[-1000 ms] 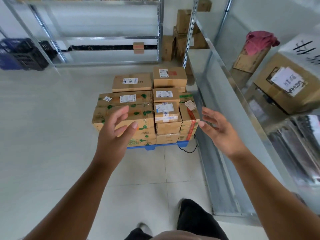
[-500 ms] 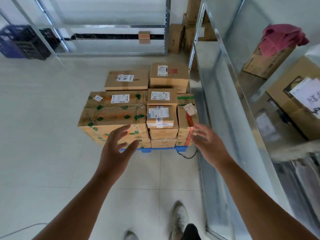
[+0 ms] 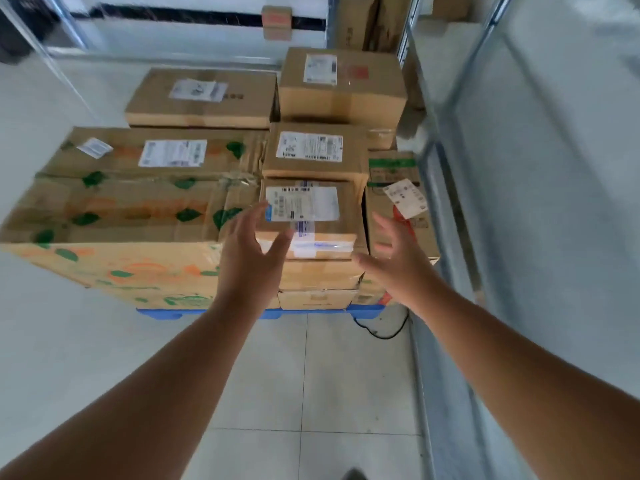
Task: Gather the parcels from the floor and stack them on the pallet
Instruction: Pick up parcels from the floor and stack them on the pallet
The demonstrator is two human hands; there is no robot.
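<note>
A blue pallet (image 3: 367,310) on the white tiled floor carries several stacked cardboard parcels. A small parcel with a white label (image 3: 308,216) tops the front middle stack. My left hand (image 3: 249,258) is open, its fingers spread at that parcel's left front corner. Just off the same parcel's right side, my right hand (image 3: 394,261) is open too. Neither hand holds anything. A wide parcel printed with green leaves and orange (image 3: 114,216) fills the pallet's left side. A narrow parcel with red tape (image 3: 398,206) stands at the right.
A metal shelf rack (image 3: 450,209) runs close along the pallet's right side. More cartons (image 3: 367,22) stand behind the pallet. A black cable (image 3: 384,334) lies on the floor by the pallet's front right corner. Another rack (image 3: 69,36) is at the back left.
I have moved closer to the pallet, which now fills more of the view. Both hands have reached forward to either side of the small front parcel.
</note>
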